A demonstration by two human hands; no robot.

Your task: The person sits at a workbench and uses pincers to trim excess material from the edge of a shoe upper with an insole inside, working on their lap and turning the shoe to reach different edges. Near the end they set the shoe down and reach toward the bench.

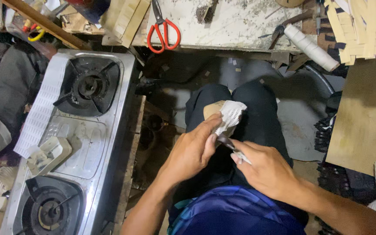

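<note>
My left hand grips a small tan wooden piece wrapped in white perforated strip material, held over my knees in dark trousers. My right hand holds a thin metal blade-like tool whose tip touches the lower edge of the white strip, right next to my left fingers. Both hands are close together above my lap.
A steel two-burner gas stove stands at left with a long white perforated strip and a small block on it. Red-handled scissors, a white roll and stacked wood strips lie on the bench ahead. A plywood board leans at right.
</note>
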